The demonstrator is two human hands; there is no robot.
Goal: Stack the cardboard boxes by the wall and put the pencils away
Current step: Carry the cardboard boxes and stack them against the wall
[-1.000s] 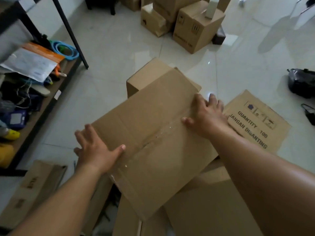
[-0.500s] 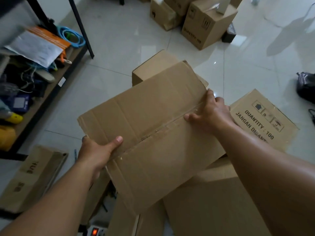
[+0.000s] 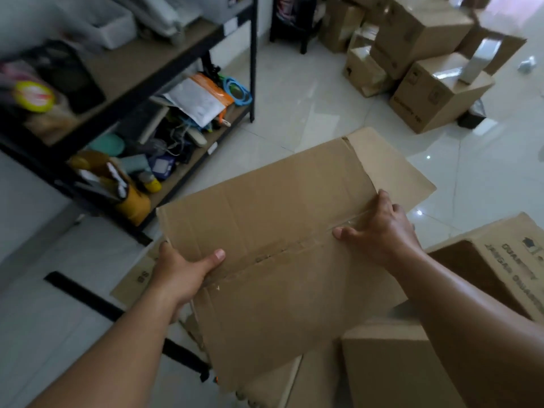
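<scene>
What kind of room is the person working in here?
Probably a storeroom or packing room: cardboard boxes are piled on the tiled floor, and a black metal rack holds mixed supplies.

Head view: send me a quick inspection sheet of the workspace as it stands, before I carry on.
Surface: glossy white tiled floor.
Job's things: cardboard box held in both hands; more boxes piled at the far side; printed box at right; pencils not seen.
Clutter: shelf rack crammed with items, among them a mailer and a blue ring.
Hands: left hand grips the box's near-left edge; right hand grips its right edge.
Cables: seemingly thin cords on the lower shelf.
Surroundings: white wall behind the rack.
</scene>
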